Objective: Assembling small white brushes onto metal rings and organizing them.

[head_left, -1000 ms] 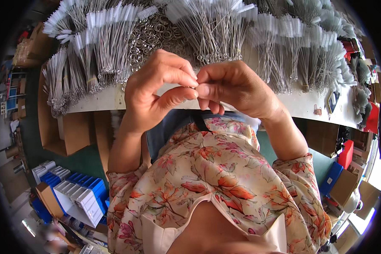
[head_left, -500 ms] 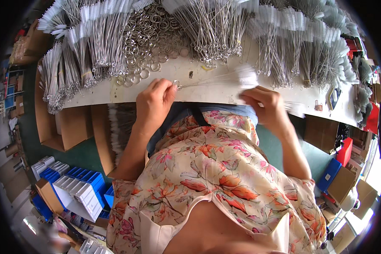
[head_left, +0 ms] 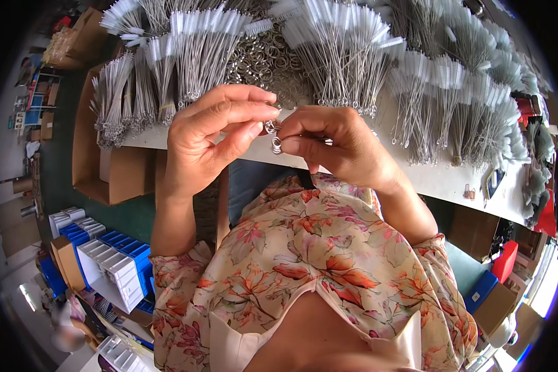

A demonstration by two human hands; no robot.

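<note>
My left hand [head_left: 208, 133] is raised above the table's near edge, its thumb and fingertips pinched round a shiny metal split ring [head_left: 270, 126]. Right beside it, my right hand [head_left: 347, 146] is closed on a few thin wire brushes. Their looped wire ends [head_left: 276, 146] poke out past the thumb toward the ring. The fingers cover most of the stems, and the bristle ends are hidden. Whether any loop is threaded on the ring is too small to make out.
Bundles of wire brushes with white bristles [head_left: 208, 28] line the white table [head_left: 434, 177], more at right [head_left: 443, 71]. Loose metal rings [head_left: 288, 87] are heaped between bundles. A cardboard box [head_left: 130, 177] stands below left, near blue and white bins [head_left: 115, 273].
My right hand has come left from the bristle end to the loop ends, next to my left hand. Both hands now look higher and larger, and the view has shifted slightly.
</note>
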